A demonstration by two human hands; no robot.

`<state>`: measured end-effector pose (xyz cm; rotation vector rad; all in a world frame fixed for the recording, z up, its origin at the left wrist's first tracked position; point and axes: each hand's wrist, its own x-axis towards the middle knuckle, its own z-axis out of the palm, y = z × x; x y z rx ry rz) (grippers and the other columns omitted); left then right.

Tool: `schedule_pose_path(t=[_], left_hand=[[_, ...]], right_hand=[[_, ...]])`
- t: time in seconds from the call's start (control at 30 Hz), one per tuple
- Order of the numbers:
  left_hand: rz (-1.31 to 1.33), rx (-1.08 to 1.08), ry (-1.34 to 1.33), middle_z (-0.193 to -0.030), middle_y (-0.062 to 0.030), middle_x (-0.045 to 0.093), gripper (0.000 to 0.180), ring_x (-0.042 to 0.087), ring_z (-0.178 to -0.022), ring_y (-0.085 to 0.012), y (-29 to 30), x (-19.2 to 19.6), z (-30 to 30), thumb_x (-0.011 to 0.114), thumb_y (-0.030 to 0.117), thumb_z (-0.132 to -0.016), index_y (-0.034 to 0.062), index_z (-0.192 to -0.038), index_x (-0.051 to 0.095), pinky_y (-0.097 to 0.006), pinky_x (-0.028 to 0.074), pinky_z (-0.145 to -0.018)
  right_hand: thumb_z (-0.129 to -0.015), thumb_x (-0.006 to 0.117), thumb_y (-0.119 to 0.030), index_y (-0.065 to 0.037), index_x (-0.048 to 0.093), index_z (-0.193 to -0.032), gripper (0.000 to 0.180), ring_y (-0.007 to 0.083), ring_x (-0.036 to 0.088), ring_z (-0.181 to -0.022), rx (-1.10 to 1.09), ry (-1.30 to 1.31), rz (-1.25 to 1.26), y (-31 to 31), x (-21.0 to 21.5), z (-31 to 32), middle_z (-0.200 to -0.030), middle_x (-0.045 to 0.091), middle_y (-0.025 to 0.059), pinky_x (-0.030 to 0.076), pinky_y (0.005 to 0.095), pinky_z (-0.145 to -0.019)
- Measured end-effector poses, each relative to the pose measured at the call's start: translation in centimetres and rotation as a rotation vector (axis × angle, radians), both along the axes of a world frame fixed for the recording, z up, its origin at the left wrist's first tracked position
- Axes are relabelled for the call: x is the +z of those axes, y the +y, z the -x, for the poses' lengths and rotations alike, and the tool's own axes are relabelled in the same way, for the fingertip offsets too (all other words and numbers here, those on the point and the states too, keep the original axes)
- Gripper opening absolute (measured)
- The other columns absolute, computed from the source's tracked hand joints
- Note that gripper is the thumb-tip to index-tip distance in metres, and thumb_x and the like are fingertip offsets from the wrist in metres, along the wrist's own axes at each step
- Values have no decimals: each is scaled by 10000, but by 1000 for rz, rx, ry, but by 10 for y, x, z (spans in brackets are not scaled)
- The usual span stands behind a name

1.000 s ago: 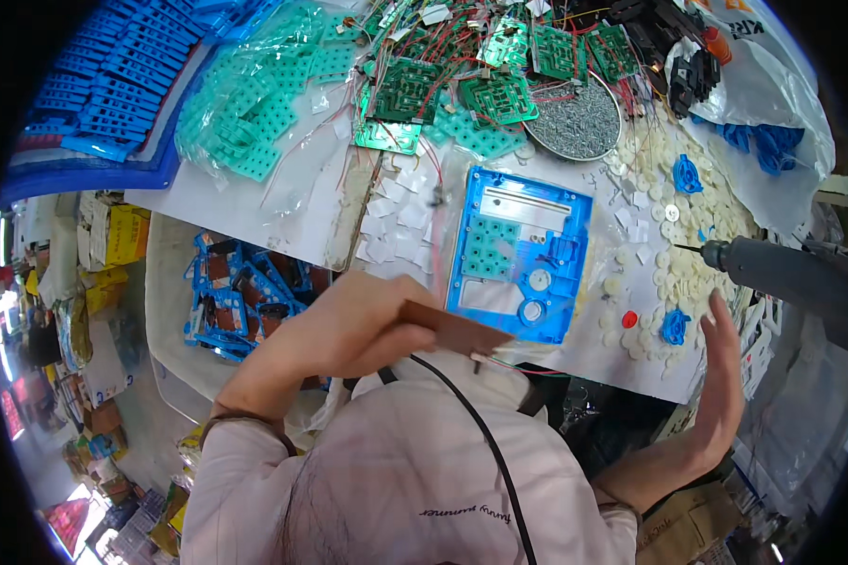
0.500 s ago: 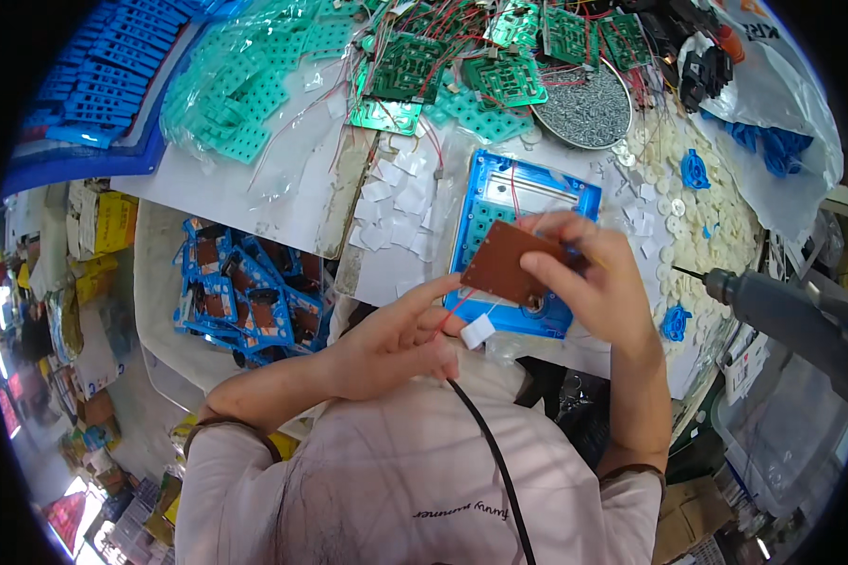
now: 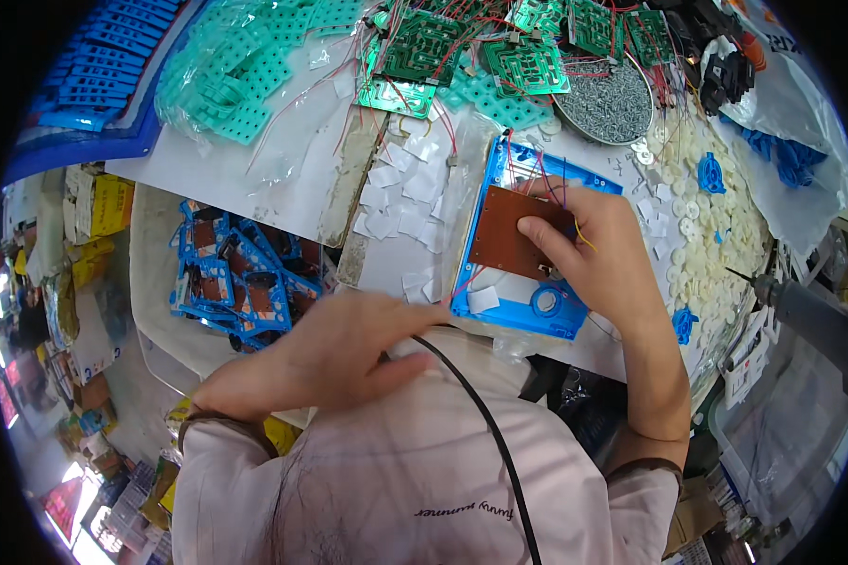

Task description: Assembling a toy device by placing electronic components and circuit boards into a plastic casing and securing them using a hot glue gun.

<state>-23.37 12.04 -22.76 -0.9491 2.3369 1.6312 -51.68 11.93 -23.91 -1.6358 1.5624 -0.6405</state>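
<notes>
My right hand point(image 3: 601, 247) presses a brown circuit board point(image 3: 511, 234) with red and yellow wires into a blue plastic housing point(image 3: 530, 301) on the white table. The fingers lie flat on the board's right side. My left hand point(image 3: 341, 353) hovers low near my chest, fingers loosely together and pointing right, holding nothing I can see. It sits just left of the housing's lower corner.
A pile of blue housings point(image 3: 236, 282) fills a white tray at the left. Green circuit boards point(image 3: 424, 52) and a round dish of screws point(image 3: 605, 99) lie at the back. White discs point(image 3: 716, 250) spread at the right, beside an electric screwdriver point(image 3: 806, 306).
The brown board went from both hands down into the blue housing. My left hand let go and dropped back toward my chest. My right hand came in from the right.
</notes>
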Motion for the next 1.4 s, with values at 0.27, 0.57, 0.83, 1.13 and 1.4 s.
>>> schedule_pose_path(t=[0.27, 0.57, 0.83, 1.13, 1.4], left_hand=[[781, -147, 236, -1379, -96, 597, 490, 546, -1321, -249, -15, -24, 47, 798, 326, -803, 79, -1205, 666, -522, 371, -1100], [883, -194, 159, -1404, -87, 613, 615, 538, -1345, -211, -10, -28, 46, 748, 408, -852, 58, -1344, 634, -475, 399, -1055], [876, -281, 155, -1374, -98, 629, 635, 557, -1306, -227, -19, -24, 54, 743, 422, -845, 9, -1317, 644, -384, 443, -965], [817, -475, 33, -1371, -127, 624, 678, 555, -1302, -242, -27, 0, 62, 758, 402, -807, -48, -1299, 635, -373, 465, -933], [570, -481, 190, -1238, -109, 662, 401, 621, -1159, -295, -73, 7, 75, 775, 277, -818, 68, -1154, 711, -418, 514, -851]], right_hand=[[-838, 813, -128, -19, 617, -1186, 414, 354, 688, -779, 50, 279, 33, -6, 30, -22, -893, 713, 193, 522, 416, -680], [-738, 867, -86, -7, 580, -1335, 667, 353, 614, -1150, 176, 488, 722, 30, -17, 34, -1234, 645, 172, 517, 457, -929], [-817, 745, -155, 58, 624, -1323, 562, 356, 530, -1361, 341, 552, 289, 56, 3, -15, -1443, 579, 211, 395, 519, -1141], [-792, 708, -167, 82, 650, -1272, 544, 346, 530, -1356, 378, 726, 365, 58, 6, -21, -1445, 581, 205, 406, 514, -1119], [-809, 666, -177, 91, 683, -1198, 473, 345, 557, -1309, 303, 720, 444, 58, -7, -23, -1406, 604, 218, 401, 548, -1100]])
